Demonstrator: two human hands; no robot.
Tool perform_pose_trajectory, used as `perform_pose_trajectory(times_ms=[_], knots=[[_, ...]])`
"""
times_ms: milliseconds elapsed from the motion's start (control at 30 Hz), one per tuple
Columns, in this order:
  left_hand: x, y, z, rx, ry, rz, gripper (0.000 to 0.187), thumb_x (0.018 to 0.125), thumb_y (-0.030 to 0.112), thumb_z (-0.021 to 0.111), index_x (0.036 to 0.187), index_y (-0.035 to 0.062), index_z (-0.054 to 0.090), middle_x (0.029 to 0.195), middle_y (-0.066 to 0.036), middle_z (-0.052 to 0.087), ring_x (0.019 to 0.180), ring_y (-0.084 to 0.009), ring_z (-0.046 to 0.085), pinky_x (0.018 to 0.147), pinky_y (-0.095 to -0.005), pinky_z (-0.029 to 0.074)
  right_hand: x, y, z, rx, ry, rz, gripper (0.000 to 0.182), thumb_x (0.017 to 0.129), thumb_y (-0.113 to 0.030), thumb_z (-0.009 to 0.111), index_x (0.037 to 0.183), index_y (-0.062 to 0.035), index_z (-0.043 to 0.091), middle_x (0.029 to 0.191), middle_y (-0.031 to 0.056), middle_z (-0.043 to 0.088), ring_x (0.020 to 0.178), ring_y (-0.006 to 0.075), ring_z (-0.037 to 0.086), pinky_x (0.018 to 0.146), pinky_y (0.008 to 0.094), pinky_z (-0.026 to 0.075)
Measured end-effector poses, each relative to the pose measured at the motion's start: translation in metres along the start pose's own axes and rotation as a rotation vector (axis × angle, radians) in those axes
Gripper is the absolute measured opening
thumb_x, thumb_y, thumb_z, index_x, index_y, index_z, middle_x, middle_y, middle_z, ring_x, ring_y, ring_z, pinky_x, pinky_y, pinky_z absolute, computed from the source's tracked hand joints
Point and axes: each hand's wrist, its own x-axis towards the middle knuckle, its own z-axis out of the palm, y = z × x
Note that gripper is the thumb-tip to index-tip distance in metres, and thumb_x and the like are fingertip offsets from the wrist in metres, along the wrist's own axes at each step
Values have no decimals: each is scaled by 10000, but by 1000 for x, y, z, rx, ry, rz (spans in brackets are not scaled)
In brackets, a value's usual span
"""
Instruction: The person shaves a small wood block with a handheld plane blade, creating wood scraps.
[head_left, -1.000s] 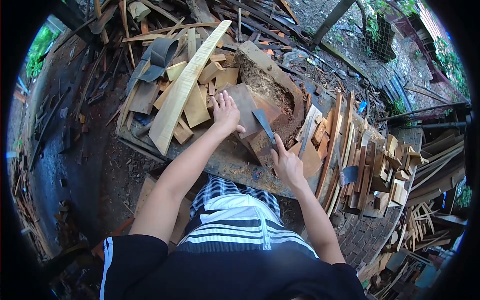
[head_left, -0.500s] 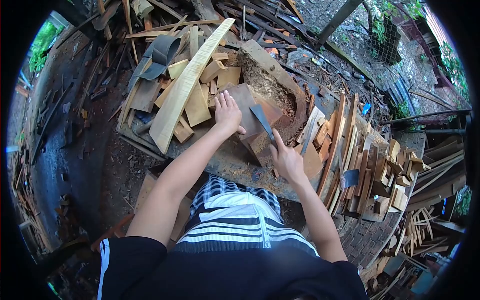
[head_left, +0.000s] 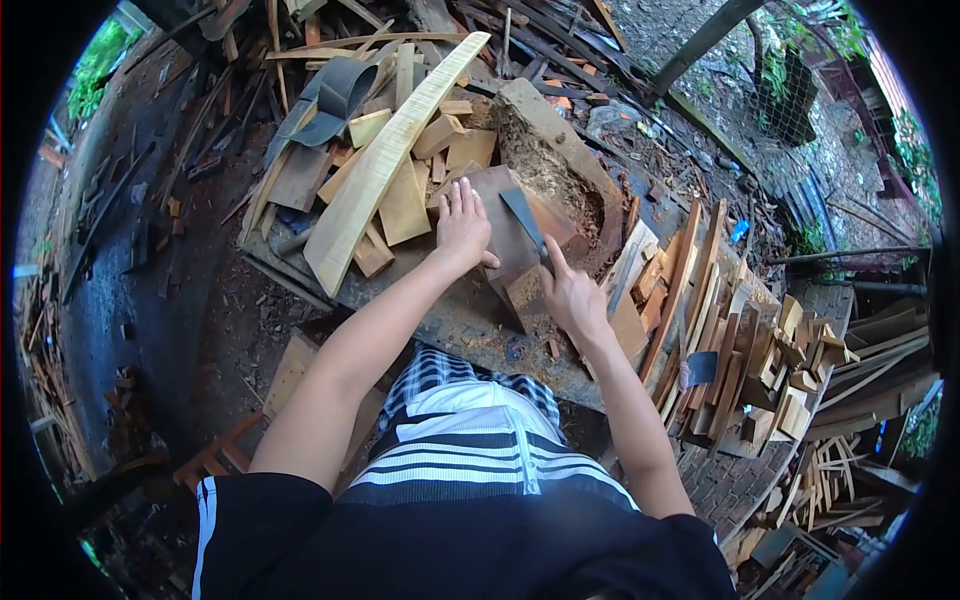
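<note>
My left hand (head_left: 463,232) lies flat with fingers outstretched on the left side of a thick brown wood block (head_left: 498,243). In my right hand (head_left: 578,297) is a broad-bladed knife (head_left: 521,217), its flat dark metal blade widening toward the far end. The blade lies over the block's top face, to the right of my left hand, and my right index finger stretches along it. Just beyond the block rests a large hollowed chunk of timber (head_left: 560,130) with crumbly wood inside. The knife's handle is hidden in my grip.
A long pale curved plank (head_left: 395,165) slants over a heap of offcuts on the left of the worktable (head_left: 450,318). A curled grey sheet (head_left: 343,88) lies behind it. Upright wood strips (head_left: 683,285) and stacked small blocks (head_left: 788,345) crowd the right side.
The whole scene has shifted slightly right in view as the camera turned. Both hands stay on the block and knife, and the blade has barely moved over the top face.
</note>
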Motion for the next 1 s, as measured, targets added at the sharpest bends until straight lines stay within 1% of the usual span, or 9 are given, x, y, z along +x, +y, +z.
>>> perform_pose_trajectory(times_ms=[67, 100, 167, 400, 567, 733, 800, 833, 1000], knots=[[-1, -2, 1, 21, 59, 6, 1360, 488, 584, 869, 1441, -143, 225, 1553, -336, 131, 1470, -419, 144, 1162, -554, 220, 24, -13, -1, 6, 46, 5, 530, 967, -373, 487, 1466, -249, 357, 812, 276, 673, 763, 449, 671, 683, 543, 536], [-2, -2, -2, 20, 24, -5, 1357, 507, 586, 862, 1455, -129, 207, 1563, -320, 117, 1480, -400, 120, 1165, -553, 212, 30, -13, 3, 10, 53, 7, 530, 967, -373, 487, 1466, -249, 357, 812, 276, 673, 763, 449, 671, 683, 543, 536], [-7, -5, -4, 10, 31, 7, 1350, 524, 588, 854, 1463, -121, 194, 1570, -309, 103, 1484, -393, 107, 1167, -553, 207, 38, -10, 16, -15, 197, -73, 514, 954, -364, 509, 1437, -214, 414, 711, 240, 668, 666, 409, 679, 608, 513, 545], [-8, -20, 19, -140, 158, 84, 1349, 549, 606, 834, 1494, -83, 161, 1599, -252, 54, 1497, -348, 74, 1167, -563, 195, -14, 0, 22, -37, 125, -97, 545, 956, -367, 508, 1467, -227, 384, 687, 225, 668, 632, 384, 682, 555, 488, 546], [-11, -21, 15, -146, 125, 95, 1329, 579, 618, 813, 1504, -63, 144, 1588, -279, 50, 1492, -379, 55, 1172, -553, 170, 32, -25, 26, -16, 192, -76, 509, 954, -378, 505, 1424, -198, 424, 731, 251, 672, 681, 410, 684, 609, 496, 556], [-17, -19, 13, -160, 191, 20, 1351, 562, 625, 820, 1531, 1, 113, 1574, -309, 71, 1482, -416, 79, 1170, -563, 149, -4, -9, 20, -9, 117, -50, 517, 957, -377, 498, 1438, -209, 409, 761, 258, 676, 700, 417, 684, 628, 510, 550], [-16, -16, 14, -166, 105, -49, 1366, 559, 631, 821, 1536, 16, 90, 1553, -344, 106, 1470, -440, 112, 1165, -568, 158, -13, -2, 21, -16, 76, -33, 520, 959, -377, 495, 1444, -212, 403, 773, 260, 677, 707, 421, 683, 636, 516, 547], [-15, -17, 12, -186, 100, -5, 1364, 570, 624, 822, 1533, 10, 76, 1533, -364, 139, 1460, -447, 142, 1162, -569, 170, -14, -2, 19, -16, 70, -33, 522, 961, -379, 491, 1447, -213, 399, 780, 259, 678, 720, 425, 682, 644, 520, 545], [-11, -15, 12, -193, 110, 0, 1366, 557, 607, 838, 1530, 1, 96, 1529, -355, 187, 1459, -418, 187, 1160, -565, 175, 22, -22, 13, 11, 115, -28, 511, 968, -378, 474, 1444, -207, 398, 800, 262, 679, 759, 433, 681, 663, 530, 541]])
